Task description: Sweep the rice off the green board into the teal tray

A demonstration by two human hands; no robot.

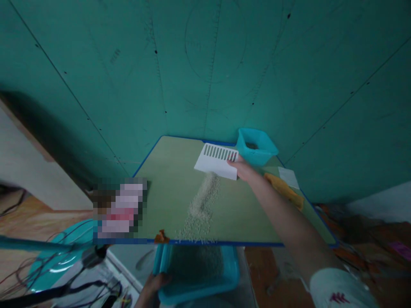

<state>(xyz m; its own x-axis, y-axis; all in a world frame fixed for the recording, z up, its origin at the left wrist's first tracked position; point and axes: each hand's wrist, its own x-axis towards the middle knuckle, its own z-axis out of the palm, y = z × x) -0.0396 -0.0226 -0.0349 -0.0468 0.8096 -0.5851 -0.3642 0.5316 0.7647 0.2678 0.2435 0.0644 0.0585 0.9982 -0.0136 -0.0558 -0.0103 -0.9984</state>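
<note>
My right hand [243,169] reaches across the table and grips the right edge of a white plastic plate [215,166] with a row of slots along its far side. The plate is tilted over the tabletop, its near edge at the far end of a streak of pale granules [202,199]. The granules run down to the table's front edge, scattering wider there. Below that edge, my left hand [156,283] is closed on the left side of a teal plastic tub [236,273]. Inside the shadowed tub, pale grains show dimly.
A smaller teal container [263,153] stands at the table's back right corner, with something dark inside. A folded yellow cloth [285,193] and white paper [288,176] lie along the right side. A blurred-out item [123,205] is at the left; an orange-brown scrap [161,236] sits at the front edge.
</note>
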